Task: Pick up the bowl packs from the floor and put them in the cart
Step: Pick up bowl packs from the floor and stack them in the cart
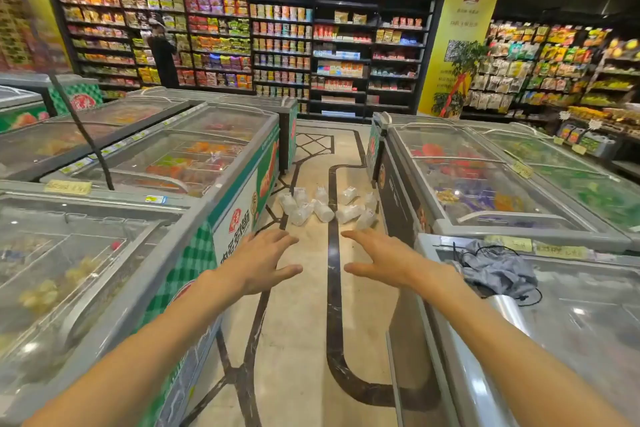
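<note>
Both bare forearms reach forward down the aisle, the left hand and right hand held palm-down with fingers spread, each grip apart and holding nothing. Ahead of them, well apart from either hand, the clear plastic-wrapped packs of white bowls lie scattered on the beige tiled floor, some touching one another, wedged between the green-panelled glass-topped chest freezer on the left and the grey glass-topped chest freezer on the right.

Risks, as judged:
- No cart is in view (it may stand behind the wearer), so each pack would have to be carried to a place unseen.
- Film wrapping is likely slick; gathering several packs at once invites a drop.
- Packs lie close to the freezer bases; one nudged could roll out of easy reach.
- A crumpled grey cloth with a black cord lies on the near right freezer lid, where a passing right arm could snag it.
</note>
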Available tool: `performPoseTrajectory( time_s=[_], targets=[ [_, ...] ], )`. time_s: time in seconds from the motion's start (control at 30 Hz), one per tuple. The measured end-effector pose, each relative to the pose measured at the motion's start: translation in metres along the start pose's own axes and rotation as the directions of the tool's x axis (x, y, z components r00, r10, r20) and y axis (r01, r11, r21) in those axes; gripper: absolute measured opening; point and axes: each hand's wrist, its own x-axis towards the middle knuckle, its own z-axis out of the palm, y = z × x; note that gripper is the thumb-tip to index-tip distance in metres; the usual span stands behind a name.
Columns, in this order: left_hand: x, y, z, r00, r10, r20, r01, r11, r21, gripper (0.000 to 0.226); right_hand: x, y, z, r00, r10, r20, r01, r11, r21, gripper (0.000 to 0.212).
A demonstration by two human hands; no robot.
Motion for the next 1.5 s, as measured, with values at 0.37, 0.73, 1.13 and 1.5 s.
performPoseTrajectory(
  time_s=[0.37,0.73,1.13,1.5],
  targets=[
    [0.21,-0.157,-0.006,0.999,0.033,-0.014,-0.033,0.999,0.003,0.067,0.249,0.04,-0.029,0.997,0.074,-0.007,-0.074,0.997,0.021,0.071],
    [0.463,-0.275,0.033,1.0,0.001,-0.014,-0.001,1.0,-0.007,0.069,0.517,0.17,-0.027,0.994,0.095,-0.06,-0.094,0.995,0.026,0.068],
    [0.752,-0.386,0.058,0.995,-0.102,-0.017,0.102,0.994,-0.031,0.066,0.81,0.319,-0.066,0.996,0.057,-0.071,-0.057,0.998,0.008,0.068],
    [1.023,-0.512,0.128,0.991,-0.123,0.044,0.127,0.988,-0.09,0.064,1.082,0.452,-0.059,0.994,0.109,-0.009,-0.108,0.992,0.059,0.069]
  ],
)
